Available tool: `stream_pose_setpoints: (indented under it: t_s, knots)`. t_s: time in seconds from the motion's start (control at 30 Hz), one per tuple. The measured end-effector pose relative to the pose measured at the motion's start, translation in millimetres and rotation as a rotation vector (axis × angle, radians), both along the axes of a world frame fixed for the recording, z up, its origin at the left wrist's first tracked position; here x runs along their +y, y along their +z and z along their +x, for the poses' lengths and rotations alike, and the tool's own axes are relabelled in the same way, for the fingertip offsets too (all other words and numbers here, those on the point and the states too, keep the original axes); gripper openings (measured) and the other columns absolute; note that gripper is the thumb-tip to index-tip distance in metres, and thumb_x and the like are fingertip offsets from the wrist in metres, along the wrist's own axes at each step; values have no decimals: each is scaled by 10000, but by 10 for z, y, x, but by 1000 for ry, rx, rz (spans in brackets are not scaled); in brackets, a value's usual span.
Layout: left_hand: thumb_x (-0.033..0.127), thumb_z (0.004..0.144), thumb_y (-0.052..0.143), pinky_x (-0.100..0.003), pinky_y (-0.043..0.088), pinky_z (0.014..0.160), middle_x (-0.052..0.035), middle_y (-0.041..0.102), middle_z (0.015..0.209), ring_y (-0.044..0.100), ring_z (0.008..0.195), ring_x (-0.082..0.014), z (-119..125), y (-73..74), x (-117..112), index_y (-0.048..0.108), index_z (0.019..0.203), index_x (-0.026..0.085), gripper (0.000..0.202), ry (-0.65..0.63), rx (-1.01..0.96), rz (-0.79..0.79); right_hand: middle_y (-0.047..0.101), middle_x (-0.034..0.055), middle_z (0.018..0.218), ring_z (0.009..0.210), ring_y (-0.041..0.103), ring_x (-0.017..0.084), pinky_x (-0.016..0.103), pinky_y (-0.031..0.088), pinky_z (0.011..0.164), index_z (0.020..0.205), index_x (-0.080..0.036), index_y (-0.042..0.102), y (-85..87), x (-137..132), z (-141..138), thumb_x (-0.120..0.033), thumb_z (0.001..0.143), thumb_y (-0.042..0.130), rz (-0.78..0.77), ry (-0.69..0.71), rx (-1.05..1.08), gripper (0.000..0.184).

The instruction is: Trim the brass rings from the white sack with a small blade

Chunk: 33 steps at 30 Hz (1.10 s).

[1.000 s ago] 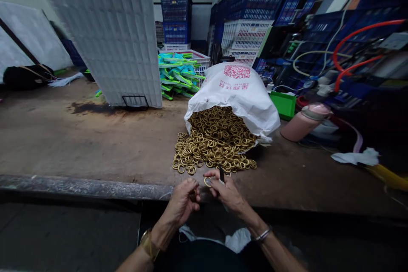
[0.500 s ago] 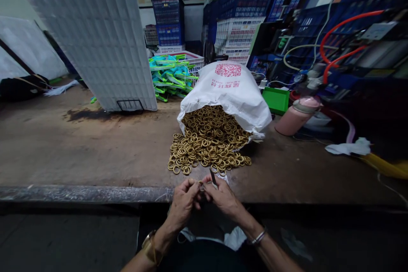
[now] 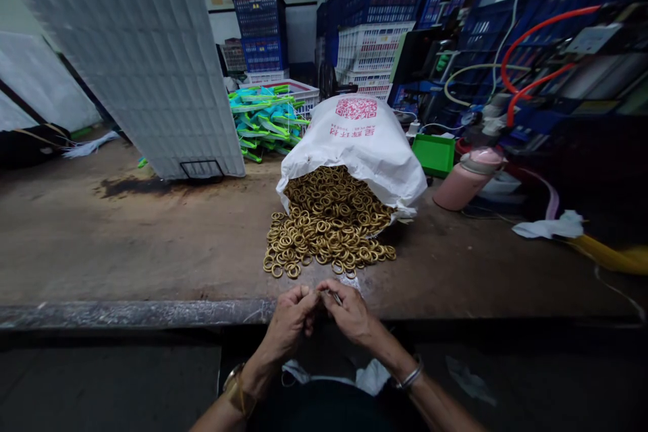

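Pinching one tiny part: left hand and right hand, both grips clamped, near side of brass rings pile.

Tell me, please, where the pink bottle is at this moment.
In the head view the pink bottle lies tilted on the table, right of centre, just right of the white sack and next to the green box.

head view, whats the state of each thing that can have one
white woven sack, on its side, mouth open
brass-coloured metal rings, heaped, spilling from the sack onto the brown workbench
left hand, grip pinched shut, fingertips meeting the right hand
right hand, grip pinched shut, contents too small to tell
pink cylindrical bottle, lying on its side
white grid panel, standing, leaning
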State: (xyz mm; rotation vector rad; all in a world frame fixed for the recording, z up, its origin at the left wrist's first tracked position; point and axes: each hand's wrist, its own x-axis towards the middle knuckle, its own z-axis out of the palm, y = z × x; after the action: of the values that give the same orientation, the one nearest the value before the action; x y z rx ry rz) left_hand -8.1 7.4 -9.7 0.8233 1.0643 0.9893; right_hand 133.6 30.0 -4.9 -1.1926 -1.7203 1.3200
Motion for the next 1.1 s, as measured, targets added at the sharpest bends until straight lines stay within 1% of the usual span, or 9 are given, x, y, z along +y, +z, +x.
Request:
stream_pose_setpoints:
  t_s: [0.07,0.23,0.33,0.4,0.5,0.63,0.73,0.9,1.1]
  knots:
    - [488,670,615,-162,224,326,91,374,399,278,311,-25,-5,29,5,417,576,171,386,-9,-8,-22,503,-30,634,573,427,88,194,333,538,759,-174,565,-1,-10,-17,-327,791,449,0,17,12,195]
    - [485,682,601,-160,221,335,66,452,447,298,325,-23,79,159,-33,453,601,159,368,42,24,-14,412,-65,486,455,363,75,189,292,454,675,-175,485,-78,-48,-145,-358,781,445,-234,-167,135,216]
    - [469,670,617,-162,219,344,54,498,495,310,341,-26,126,203,-61,472,656,160,342,80,35,5,393,-73,476,432,343,72,189,270,425,693,-178,470,-126,-50,-194,-365,772,443,-319,-209,215,205]
    - [447,681,613,-165,224,364,42,514,510,330,366,-34,122,199,-65,474,656,158,322,86,36,22,383,-76,476,437,339,70,188,272,431,698,-176,475,-125,-37,-181,-363,772,450,-310,-184,222,202]
    - [409,707,592,-175,256,417,19,533,543,372,428,-54,67,165,-56,481,654,153,285,50,63,57,387,-71,491,465,351,71,190,293,468,696,-172,495,-71,-9,-121,-364,792,440,-216,-130,153,221]
    - [343,717,582,-188,276,481,43,443,534,347,490,-69,-12,134,-49,496,635,147,230,-46,177,171,448,-46,589,558,400,87,200,326,533,746,-170,526,11,5,-73,-397,801,435,-104,-53,64,251]
    - [312,733,561,-192,274,501,47,396,551,327,518,-75,-28,141,-51,501,626,141,211,-85,221,234,448,-39,610,594,400,93,200,323,543,686,-163,513,17,10,-93,-415,765,479,-93,-32,26,267]
    - [360,698,597,-188,270,480,54,387,537,323,490,-67,-23,184,-55,476,604,152,258,-74,146,148,415,-50,550,524,359,80,194,296,486,641,-167,484,-32,38,-138,-400,745,487,-178,-75,58,255]
    - [460,708,572,-169,202,342,93,351,436,260,341,-38,-17,232,-58,497,691,167,303,-99,63,12,341,-72,478,456,298,68,194,269,447,602,-184,429,-132,45,-143,-454,770,464,-198,-133,139,320]
